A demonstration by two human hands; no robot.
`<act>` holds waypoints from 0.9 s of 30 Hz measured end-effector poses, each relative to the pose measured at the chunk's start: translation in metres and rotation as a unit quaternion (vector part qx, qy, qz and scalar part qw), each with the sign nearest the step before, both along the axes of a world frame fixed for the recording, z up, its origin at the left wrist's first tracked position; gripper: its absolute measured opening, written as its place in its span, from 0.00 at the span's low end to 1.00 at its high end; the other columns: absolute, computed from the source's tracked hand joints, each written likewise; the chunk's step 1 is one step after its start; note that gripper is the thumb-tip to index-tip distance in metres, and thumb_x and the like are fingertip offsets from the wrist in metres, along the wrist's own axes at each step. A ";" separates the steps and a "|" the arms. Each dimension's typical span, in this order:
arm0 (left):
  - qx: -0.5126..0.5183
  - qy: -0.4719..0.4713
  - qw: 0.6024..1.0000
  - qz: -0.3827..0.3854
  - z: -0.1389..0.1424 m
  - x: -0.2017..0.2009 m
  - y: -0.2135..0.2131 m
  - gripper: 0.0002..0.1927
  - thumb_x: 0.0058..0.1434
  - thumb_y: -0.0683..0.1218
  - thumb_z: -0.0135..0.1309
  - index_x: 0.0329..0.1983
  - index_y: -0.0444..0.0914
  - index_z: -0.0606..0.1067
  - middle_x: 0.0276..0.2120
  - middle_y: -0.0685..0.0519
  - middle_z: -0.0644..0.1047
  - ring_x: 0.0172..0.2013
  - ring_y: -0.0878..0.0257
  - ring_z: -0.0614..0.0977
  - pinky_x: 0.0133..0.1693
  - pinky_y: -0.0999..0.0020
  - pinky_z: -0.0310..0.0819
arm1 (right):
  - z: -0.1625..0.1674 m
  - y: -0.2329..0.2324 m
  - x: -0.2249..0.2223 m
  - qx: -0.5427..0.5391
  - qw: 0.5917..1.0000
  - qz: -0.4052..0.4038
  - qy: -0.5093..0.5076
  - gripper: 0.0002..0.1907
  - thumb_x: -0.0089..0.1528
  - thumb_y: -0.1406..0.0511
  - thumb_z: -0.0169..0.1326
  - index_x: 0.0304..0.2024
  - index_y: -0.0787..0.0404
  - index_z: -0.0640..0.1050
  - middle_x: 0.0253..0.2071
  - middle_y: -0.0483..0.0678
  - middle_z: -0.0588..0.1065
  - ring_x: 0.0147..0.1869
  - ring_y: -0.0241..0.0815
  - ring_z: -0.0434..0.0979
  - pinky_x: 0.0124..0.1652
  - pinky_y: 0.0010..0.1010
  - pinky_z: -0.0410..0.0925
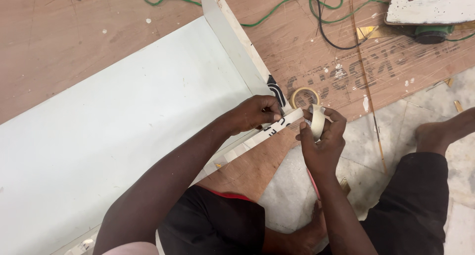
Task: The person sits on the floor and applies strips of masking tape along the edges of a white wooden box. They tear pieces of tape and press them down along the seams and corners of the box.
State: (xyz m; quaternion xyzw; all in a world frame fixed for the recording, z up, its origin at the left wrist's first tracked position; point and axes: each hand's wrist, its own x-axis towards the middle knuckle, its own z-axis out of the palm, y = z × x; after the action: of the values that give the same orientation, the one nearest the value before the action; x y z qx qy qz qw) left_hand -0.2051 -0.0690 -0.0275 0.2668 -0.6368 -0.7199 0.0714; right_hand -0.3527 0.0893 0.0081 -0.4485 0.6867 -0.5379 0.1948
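Observation:
My right hand [322, 136] grips a roll of cream masking tape [317, 121], held upright just off the corner of a large white board [123, 126]. A short strip of tape [293, 117] runs from the roll to the board's near edge. My left hand [257, 112] presses fingertips down on that strip at the corner, where an upright white side panel [232, 42] meets the board. A second tape roll [303, 94] lies flat on the plywood just behind my hands.
Brown plywood sheets [316, 47] cover the floor beyond the board. Green [277, 6] and black [329, 37] cables loop across them near a power tool [431, 12] at top right. Grey tile [396, 131] lies to the right. My knees and foot [435, 133] sit below.

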 end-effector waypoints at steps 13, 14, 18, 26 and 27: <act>-0.052 -0.041 0.998 0.015 0.000 -0.004 0.002 0.08 0.65 0.47 0.57 0.33 0.39 0.75 0.31 0.56 0.78 0.32 0.68 0.78 0.33 0.67 0.78 | 0.000 0.001 0.001 0.007 0.999 -0.004 0.051 0.25 0.66 0.72 0.57 0.60 0.67 0.60 0.51 0.58 0.81 0.42 0.41 0.86 0.38 0.28 0.79; -0.053 -0.049 0.997 0.018 -0.002 -0.005 0.002 0.08 0.65 0.47 0.57 0.33 0.39 0.74 0.31 0.56 0.78 0.32 0.68 0.78 0.32 0.68 0.78 | 0.001 0.001 0.001 0.011 0.999 -0.008 0.053 0.25 0.65 0.72 0.57 0.60 0.67 0.61 0.50 0.58 0.81 0.41 0.41 0.86 0.38 0.28 0.79; -0.104 -0.081 0.991 0.022 -0.006 -0.007 0.005 0.10 0.67 0.46 0.58 0.33 0.36 0.75 0.30 0.52 0.78 0.30 0.64 0.78 0.32 0.65 0.76 | 0.007 0.003 -0.002 0.019 0.999 0.004 0.048 0.25 0.66 0.71 0.57 0.60 0.67 0.61 0.50 0.57 0.82 0.39 0.41 0.85 0.36 0.27 0.77; -0.413 -0.209 0.881 0.101 0.055 0.023 0.019 0.09 0.64 0.46 0.47 0.34 0.43 0.78 0.33 0.50 0.82 0.36 0.51 0.83 0.38 0.53 0.75 | 0.022 0.037 -0.017 -0.018 0.991 0.078 -0.104 0.19 0.71 0.69 0.48 0.63 0.66 0.61 0.50 0.60 0.80 0.45 0.43 0.83 0.45 0.32 0.76; -0.416 -0.212 0.876 0.122 0.067 0.029 0.028 0.09 0.64 0.47 0.47 0.34 0.42 0.78 0.33 0.49 0.82 0.35 0.50 0.83 0.38 0.52 0.75 | 0.024 0.046 -0.017 -0.011 0.989 0.078 -0.128 0.19 0.71 0.69 0.47 0.63 0.65 0.61 0.48 0.60 0.80 0.45 0.43 0.84 0.45 0.32 0.77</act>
State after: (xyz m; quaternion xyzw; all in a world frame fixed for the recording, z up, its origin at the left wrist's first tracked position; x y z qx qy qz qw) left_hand -0.1764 -0.0414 0.0391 0.4344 -0.8399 -0.2997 0.1264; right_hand -0.3701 0.1352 0.0325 -0.4302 0.6132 -0.5813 0.3177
